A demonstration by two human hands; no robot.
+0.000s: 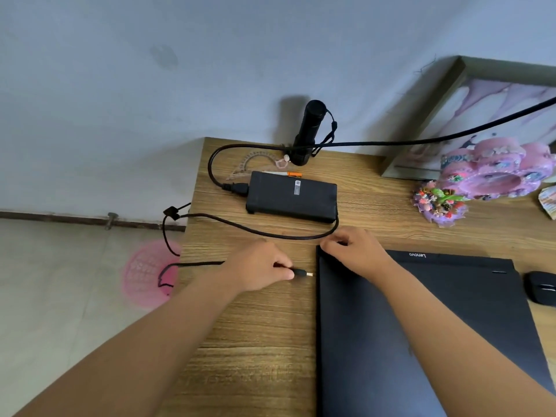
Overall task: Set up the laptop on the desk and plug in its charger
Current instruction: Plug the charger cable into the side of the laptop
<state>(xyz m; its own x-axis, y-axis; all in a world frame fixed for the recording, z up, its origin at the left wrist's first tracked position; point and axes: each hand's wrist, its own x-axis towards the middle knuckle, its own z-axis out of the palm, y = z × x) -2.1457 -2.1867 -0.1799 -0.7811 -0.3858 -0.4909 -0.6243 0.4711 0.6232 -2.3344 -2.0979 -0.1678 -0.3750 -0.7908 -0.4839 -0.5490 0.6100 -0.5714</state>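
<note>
A closed black laptop (457, 311) lies flat on the wooden desk (258, 326), at the right. My left hand (261, 270) pinches the charger plug (302, 273), whose yellow tip points at the laptop's left edge, a short gap away. My right hand (355, 251) rests on the laptop's far left corner, fingers curled on the edge. The black power brick (290, 196) sits further back, its thin cable (255, 230) looping off the desk's left edge and back to my left hand. A thicker cord (391, 142) runs from the brick up to the right.
A black torch (308, 130) stands behind the brick, beside a clear protractor (255, 164) and an orange pen (293, 174). Pink decorated ornaments (493, 173) and a framed picture (481, 100) fill the back right. A black mouse (541, 286) lies right of the laptop. The desk's left edge drops to the floor.
</note>
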